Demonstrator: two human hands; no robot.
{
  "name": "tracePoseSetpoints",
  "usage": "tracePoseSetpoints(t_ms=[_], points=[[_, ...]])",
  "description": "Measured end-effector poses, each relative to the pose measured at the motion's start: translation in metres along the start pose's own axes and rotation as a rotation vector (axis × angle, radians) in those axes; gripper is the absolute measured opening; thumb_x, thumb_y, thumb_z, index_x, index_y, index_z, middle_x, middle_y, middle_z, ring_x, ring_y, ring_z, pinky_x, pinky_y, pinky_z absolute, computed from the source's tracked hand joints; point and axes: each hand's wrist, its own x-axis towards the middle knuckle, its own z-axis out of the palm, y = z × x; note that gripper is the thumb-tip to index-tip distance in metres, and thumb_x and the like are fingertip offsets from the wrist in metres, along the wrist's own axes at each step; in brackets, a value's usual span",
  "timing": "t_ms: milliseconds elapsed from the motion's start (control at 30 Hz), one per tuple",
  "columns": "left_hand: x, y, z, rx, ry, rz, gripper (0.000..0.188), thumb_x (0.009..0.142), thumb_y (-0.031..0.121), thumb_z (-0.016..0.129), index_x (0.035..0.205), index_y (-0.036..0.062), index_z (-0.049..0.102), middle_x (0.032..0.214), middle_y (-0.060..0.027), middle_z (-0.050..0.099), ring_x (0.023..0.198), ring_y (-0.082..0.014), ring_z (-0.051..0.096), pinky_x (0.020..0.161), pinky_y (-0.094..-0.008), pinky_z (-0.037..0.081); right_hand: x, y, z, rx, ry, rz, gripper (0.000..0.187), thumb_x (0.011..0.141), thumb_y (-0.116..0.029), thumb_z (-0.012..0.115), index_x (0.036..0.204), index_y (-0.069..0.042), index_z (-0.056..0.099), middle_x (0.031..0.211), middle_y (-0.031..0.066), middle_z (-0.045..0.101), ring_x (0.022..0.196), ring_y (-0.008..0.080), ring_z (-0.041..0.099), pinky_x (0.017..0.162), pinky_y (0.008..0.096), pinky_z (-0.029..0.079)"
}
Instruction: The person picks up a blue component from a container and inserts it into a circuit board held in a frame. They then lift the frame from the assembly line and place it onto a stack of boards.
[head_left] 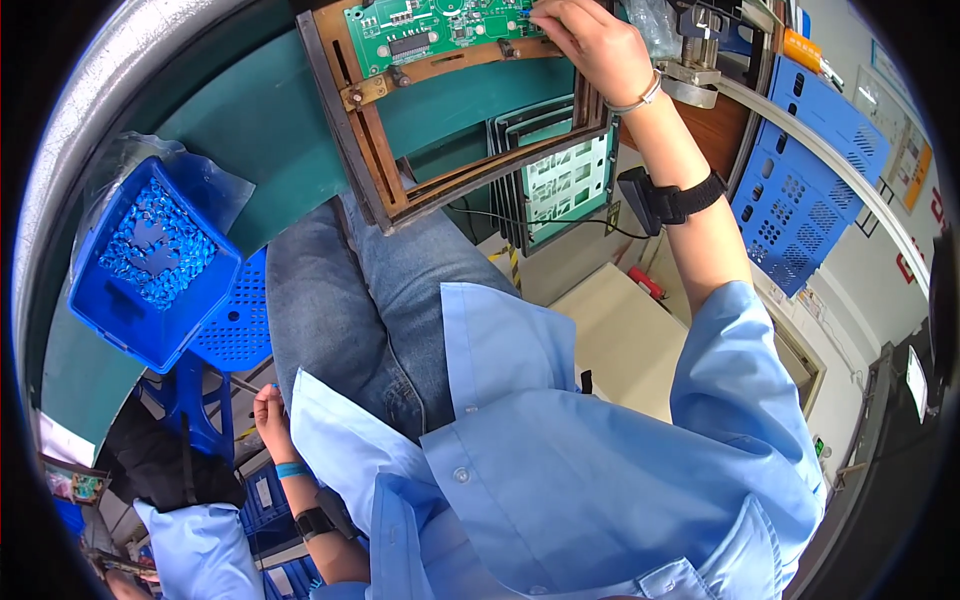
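1. On the far left, a blue bin is standing on the green tabletop, holding a loose heap of small blue parts; a clear plastic bag is lying beside it.
2. To the right of the bin and nearer, a blue perforated stool is showing partly behind it.
3. Near and left, the person's left hand is hanging low beside the jeans, its fingers curling together. A speck of blue is showing at the fingertips, but it is too small to tell whether the hand is gripping something.
4. Far and toward the middle, a green circuit board is resting in a brown frame, its chips facing up.
5. At the board's right side, a small blue component is showing at the fingertips of the right hand; thumb and fingers are pinching it at the board.
6. Below the frame's right side, green panels with pale cutouts are standing upright.
7. Farther right, a metal fixture is standing beside the right hand, and blue perforated crates are filling the far right.
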Motion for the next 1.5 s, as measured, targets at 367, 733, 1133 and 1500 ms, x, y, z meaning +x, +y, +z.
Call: tracePoseSetpoints(t_ms=[367, 733, 1133, 1500], points=[[0.002, 0.002, 0.005, -0.011, -0.003, 0.016, 0.014, 0.083, 0.015, 0.056, 0.092, 0.0037, 0.052, 0.079, -0.0012, 0.055, 0.067, -0.0059, 0.048, 0.062, -0.0171, 0.04, 0.002, -0.005, -0.007, 0.017, 0.039, 0.008, 0.006, 0.074, -0.008, 0.06, 0.076, -0.006, 0.056, 0.074, 0.0055, 0.055, 0.061, 0.0216, 0.056, 0.051, 0.0283, 0.046], [0.0, 0.009, 0.013, 0.008, 0.014, 0.049, 0.013, 0.082, 0.014, 0.058, 0.091, 0.0051, 0.053, 0.079, -0.0012, 0.056, 0.067, -0.0061, 0.05, 0.062, -0.0166, 0.04, 0.005, -0.003, -0.003, -0.008, 0.161, -0.1, 0.009, 0.07, -0.011, 0.063, 0.074, -0.008, 0.055, 0.076, 0.0029, 0.056, 0.066, 0.0191, 0.056, 0.059, 0.0288, 0.046], [-0.022, 0.078, 0.015, 0.182, 0.027, 0.047, 0.011, 0.083, 0.015, 0.057, 0.089, 0.0065, 0.054, 0.081, -0.0006, 0.058, 0.072, -0.0068, 0.053, 0.062, -0.0176, 0.04, -0.016, -0.006, -0.002, 0.233, 0.296, 0.411, 0.025, 0.071, -0.014, 0.067, 0.093, -0.007, 0.056, 0.099, 0.0072, 0.056, 0.096, 0.0231, 0.052, 0.08, 0.029, 0.043], [-0.07, 0.213, 0.265, 0.604, -0.597, 0.886, 0.008, 0.081, 0.012, 0.056, 0.085, 0.0051, 0.057, 0.106, -0.0153, 0.054, 0.122, -0.0333, 0.031, 0.098, -0.0384, 0.027, -0.126, 0.011, 0.061, 0.356, 0.44, 1.047, 0.03, 0.087, -0.022, 0.047, 0.108, -0.002, 0.053, 0.103, 0.0156, 0.056, 0.097, 0.0292, 0.052, 0.086, 0.0321, 0.039]])
